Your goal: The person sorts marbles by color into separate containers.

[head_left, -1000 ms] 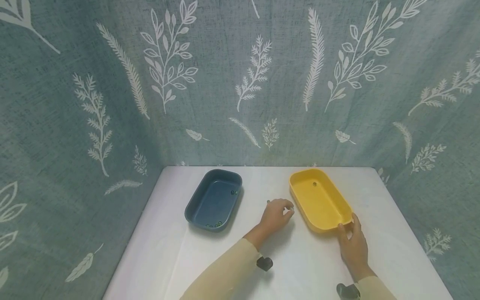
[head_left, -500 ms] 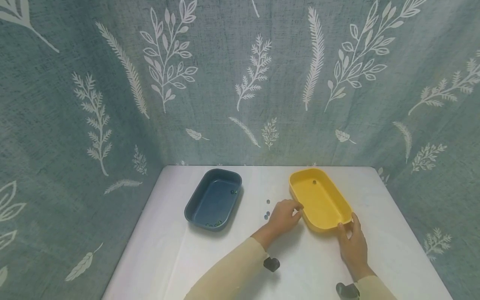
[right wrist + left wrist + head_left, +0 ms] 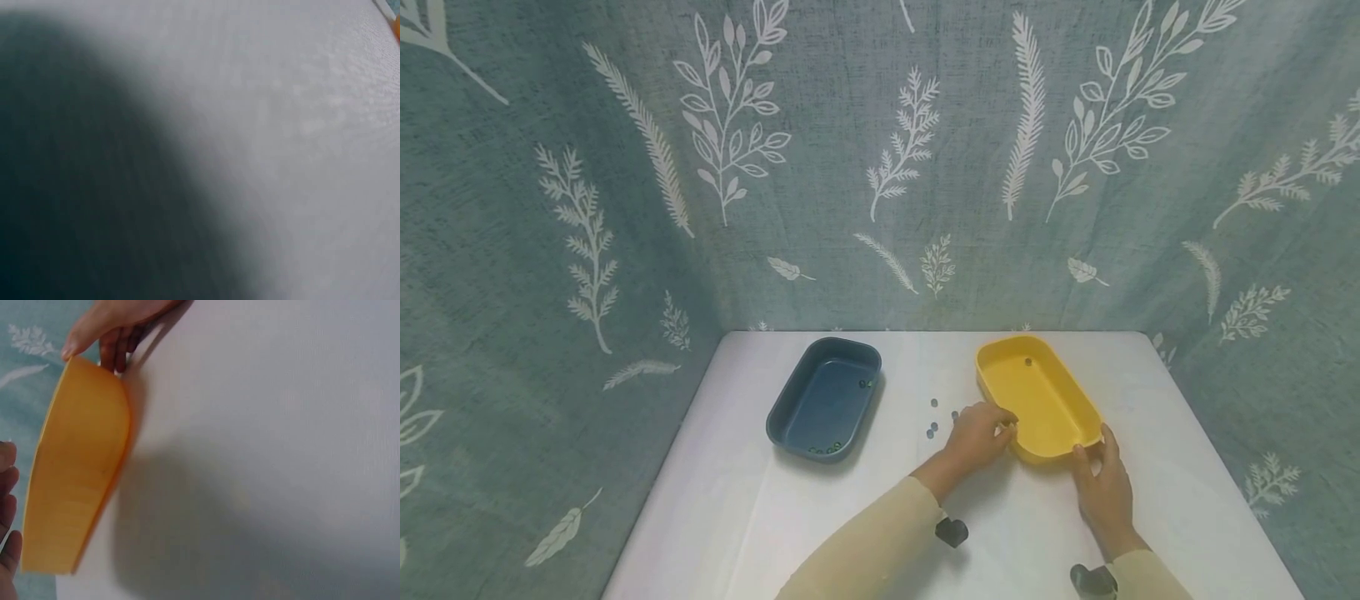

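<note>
In the head view my left hand (image 3: 981,437) reaches over the near left rim of a yellow tray (image 3: 1037,408). Its thumb and index finger pinch a small glass bead, now mostly hidden by the fingertips. My right hand (image 3: 1105,492) grips the tray's near right corner, thumb at the rim and fingers along the outer side. The left wrist view shows that grip from the side, with the left fingertips (image 3: 7,481) at the frame's left edge, above the tray's rim. One small bead (image 3: 1027,362) lies at the far end inside the tray.
A dark blue tray (image 3: 823,408) stands to the left, with several small greenish beads (image 3: 831,448) along its near end and others by its right wall. Several bluish beads (image 3: 932,428) lie loose on the white table between the trays. Patterned curtains (image 3: 850,167) surround the table.
My left hand has moved right with the bead, from the table beside the yellow tray to over its rim. Loose beads behind it have come into sight. My right hand stays put.
</note>
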Demonstrator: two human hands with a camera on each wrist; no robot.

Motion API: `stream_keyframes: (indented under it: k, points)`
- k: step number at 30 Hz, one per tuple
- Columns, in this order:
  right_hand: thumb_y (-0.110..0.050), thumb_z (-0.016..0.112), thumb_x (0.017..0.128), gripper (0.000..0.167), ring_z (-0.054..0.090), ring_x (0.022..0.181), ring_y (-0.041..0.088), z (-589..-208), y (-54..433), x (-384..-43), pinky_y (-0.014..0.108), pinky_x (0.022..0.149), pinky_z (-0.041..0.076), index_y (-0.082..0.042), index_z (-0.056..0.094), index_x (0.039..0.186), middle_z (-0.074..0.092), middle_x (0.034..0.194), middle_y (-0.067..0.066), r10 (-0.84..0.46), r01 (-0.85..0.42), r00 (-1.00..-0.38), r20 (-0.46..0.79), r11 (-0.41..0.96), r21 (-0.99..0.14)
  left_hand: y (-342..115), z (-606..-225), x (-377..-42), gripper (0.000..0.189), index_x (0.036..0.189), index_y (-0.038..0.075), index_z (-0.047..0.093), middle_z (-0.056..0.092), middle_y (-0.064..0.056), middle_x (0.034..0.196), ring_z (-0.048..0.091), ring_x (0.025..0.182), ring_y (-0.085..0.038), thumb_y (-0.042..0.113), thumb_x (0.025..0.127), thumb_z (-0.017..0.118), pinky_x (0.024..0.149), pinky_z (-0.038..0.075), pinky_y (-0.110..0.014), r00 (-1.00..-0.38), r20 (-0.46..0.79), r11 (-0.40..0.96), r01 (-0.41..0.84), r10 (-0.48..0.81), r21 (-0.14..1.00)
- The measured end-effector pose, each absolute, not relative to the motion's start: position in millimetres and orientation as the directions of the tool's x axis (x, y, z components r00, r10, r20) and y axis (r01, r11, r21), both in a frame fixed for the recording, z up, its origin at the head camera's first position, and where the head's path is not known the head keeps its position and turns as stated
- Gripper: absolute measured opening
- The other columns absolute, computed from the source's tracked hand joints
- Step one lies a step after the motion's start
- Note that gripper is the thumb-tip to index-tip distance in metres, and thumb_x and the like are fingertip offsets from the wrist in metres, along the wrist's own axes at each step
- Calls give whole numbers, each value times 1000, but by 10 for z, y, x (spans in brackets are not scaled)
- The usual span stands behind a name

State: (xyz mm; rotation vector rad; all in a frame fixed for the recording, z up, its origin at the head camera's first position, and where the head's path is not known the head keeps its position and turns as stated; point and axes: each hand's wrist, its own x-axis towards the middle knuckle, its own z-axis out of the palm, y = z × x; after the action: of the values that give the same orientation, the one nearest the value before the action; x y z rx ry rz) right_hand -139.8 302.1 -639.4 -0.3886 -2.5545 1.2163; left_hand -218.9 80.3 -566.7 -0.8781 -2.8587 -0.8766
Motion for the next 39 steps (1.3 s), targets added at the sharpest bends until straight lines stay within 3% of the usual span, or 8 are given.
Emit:
stream_keyframes:
  k: [14, 39]
  points:
    - [-43, 45, 102, 73, 30, 133, 52, -6384, 3013, -1391, 66, 106, 23, -11, 9, 156, 33, 149, 28, 357, 130, -926, 121, 605, -786, 883, -5721, -2159, 19, 107, 20, 75, 69, 11, 99, 59, 93, -4, 26, 94, 63, 86, 44, -22, -806, 230, 656, 581, 546, 481]
    - [-44, 44, 102, 72, 32, 132, 52, -6420, 3028, -1411, 67, 104, 23, -15, 9, 157, 36, 148, 28, 375, 147, -919, 122, 612, -777, 977, -5760, -2085, 15, 101, 23, 77, 67, 15, 94, 56, 87, 0, 29, 90, 69, 82, 44, -20, -816, 210, 665, 564, 538, 489]
